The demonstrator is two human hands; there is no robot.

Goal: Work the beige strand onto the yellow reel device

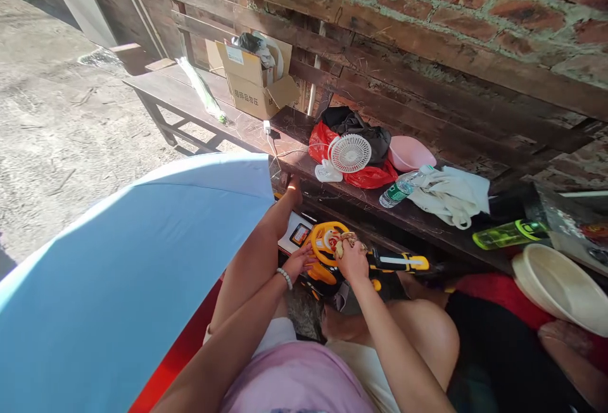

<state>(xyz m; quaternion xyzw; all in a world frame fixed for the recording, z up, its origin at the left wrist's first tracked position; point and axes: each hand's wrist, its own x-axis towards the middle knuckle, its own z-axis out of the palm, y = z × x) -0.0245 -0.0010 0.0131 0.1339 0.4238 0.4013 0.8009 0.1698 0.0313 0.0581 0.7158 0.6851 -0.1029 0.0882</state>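
Note:
A yellow and black ride-on toy with a yellow steering wheel (324, 235) stands between my legs, below the bench. My left hand (298, 262), with a beaded bracelet at its wrist, lies at the wheel's lower left edge, its fingers spread and nothing held. At the wheel's right side, my right hand (352, 260) has its fingers curled round a small brownish, patterned item (350, 237) that I cannot make out clearly. A black and yellow toy arm (399, 261) extends to the right of this hand.
A wooden bench (289, 153) bears a cardboard box (251, 87), a white fan (350, 152), bags, a plastic bottle (399, 190) and cloth. A blue umbrella (142, 254) covers the left. At right are a green bottle (508, 234), basins (560, 283) and another person's limbs.

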